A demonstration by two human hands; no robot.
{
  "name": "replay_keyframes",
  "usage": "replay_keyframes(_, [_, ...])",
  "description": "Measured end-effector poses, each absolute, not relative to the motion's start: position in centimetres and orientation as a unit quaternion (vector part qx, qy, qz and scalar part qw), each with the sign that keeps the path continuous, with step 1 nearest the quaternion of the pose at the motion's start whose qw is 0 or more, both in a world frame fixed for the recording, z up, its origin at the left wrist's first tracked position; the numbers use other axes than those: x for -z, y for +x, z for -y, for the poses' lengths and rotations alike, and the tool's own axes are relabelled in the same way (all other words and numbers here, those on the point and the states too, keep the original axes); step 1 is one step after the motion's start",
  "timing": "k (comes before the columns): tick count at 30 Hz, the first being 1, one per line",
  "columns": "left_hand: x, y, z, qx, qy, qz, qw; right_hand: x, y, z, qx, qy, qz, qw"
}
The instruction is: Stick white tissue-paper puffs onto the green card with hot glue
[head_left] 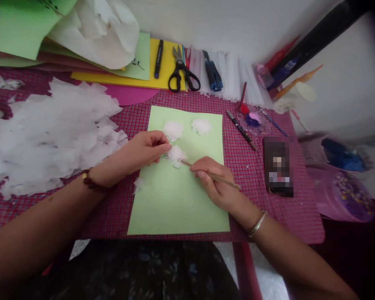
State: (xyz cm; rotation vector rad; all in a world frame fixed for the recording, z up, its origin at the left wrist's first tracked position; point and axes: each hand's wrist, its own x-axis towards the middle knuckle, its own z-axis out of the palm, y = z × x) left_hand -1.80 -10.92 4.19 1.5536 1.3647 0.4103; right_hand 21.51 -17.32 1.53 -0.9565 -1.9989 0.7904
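Note:
A light green sheet of paper (181,208) lies in front of me with fluffy white tissue-paper tufts on it. Two tufts sit near its top, a left one (173,129) and a right one (201,126); a third tuft (176,155) lies just below. My right hand (217,181) grips a thin wooden stick (220,178), its tip against the third tuft. At that tuft's upper left edge, my left hand (148,148) is closed in a pinch; what lies between its fingertips is hidden. A loose tissue piece (138,186) rests on the sheet's left edge.
A large heap of white tissue pieces (50,133) covers the left. Behind are scissors (183,71), a black marker (158,59) and a blue cutter (212,71). To the right lie a pen (242,130), a plastic paint dish (253,120) and a dark phone-like object (278,166).

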Motion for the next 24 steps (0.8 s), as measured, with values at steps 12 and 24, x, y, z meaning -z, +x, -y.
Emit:
replay_keyframes(12, [-6.5,-4.9,10.5,-0.258,0.63,-0.549,0.485,-0.6,22.0,16.3,-0.538,-0.467,0.484,0.508])
replay_keyframes(24, [-6.8,-11.9,14.0,-0.066,0.809,-0.578,0.086,-0.4,22.6,16.1,-0.529,-0.495,0.491,0.484])
